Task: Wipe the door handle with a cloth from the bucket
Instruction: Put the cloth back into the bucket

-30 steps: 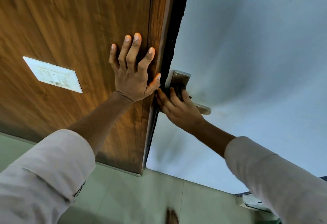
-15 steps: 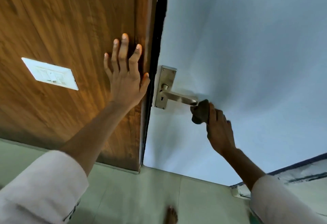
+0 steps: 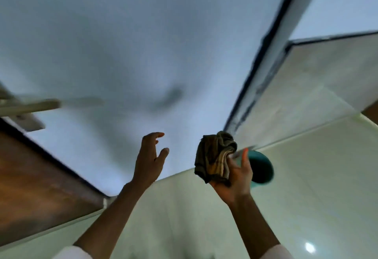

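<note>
My right hand holds a crumpled brown cloth in front of me, palm up. Just behind that hand, on the floor, stands a teal bucket, partly hidden by my fingers. My left hand is raised beside it with fingers apart, holding nothing. The metal door handle shows blurred at the far left edge, well away from both hands. The pale door fills the upper view.
A brown wooden panel runs along the lower left. A dark door-frame edge slants down at the right. Pale floor tiles spread under my arms.
My view has swung right, away from the handle. My right hand has come off the handle with the cloth and is near the bucket. My left hand has left the wooden panel.
</note>
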